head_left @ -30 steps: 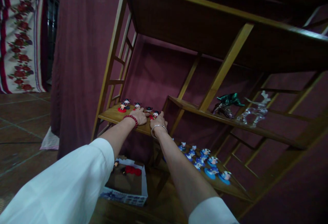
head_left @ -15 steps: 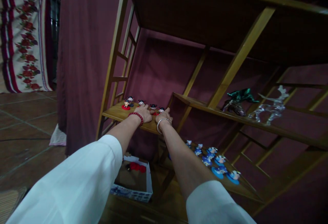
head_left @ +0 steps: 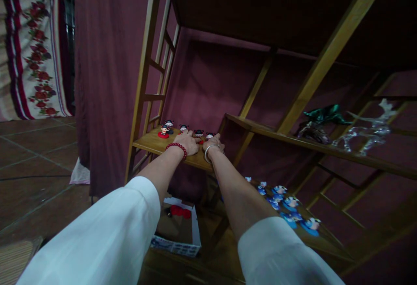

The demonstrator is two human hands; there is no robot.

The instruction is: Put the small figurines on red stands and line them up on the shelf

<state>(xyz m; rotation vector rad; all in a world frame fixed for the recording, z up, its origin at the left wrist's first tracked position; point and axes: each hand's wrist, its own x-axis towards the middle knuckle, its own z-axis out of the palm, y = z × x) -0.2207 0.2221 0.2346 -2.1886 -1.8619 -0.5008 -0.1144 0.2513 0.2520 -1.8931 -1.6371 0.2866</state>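
Several small black-haired figurines stand on the left wooden shelf (head_left: 151, 143). My left hand (head_left: 189, 143), with a red bead bracelet, is closed at the base of one figurine (head_left: 183, 127); its fingertips are partly hidden. Close by on the right, my right hand (head_left: 215, 143), wearing a pale bangle, is closed around the lower part of another figurine (head_left: 210, 135). Between the hands stands a third figurine (head_left: 198, 133), with red showing low down beside it. To the left are a figurine on a red base (head_left: 163, 131) and a dark-based one (head_left: 169, 125) behind it.
Below the shelf sits an open cardboard box (head_left: 176, 246) with a red item (head_left: 180, 211) inside. Blue-and-white figurines (head_left: 291, 203) fill a lower shelf at right. A clear deer ornament (head_left: 368, 130) and a green ornament (head_left: 325, 114) stand on the raised shelf. A curtain (head_left: 104, 81) hangs at left.
The view has shifted slightly, so the shelf and its objects sit further right. Both hands stay at the same figurines with little visible movement.
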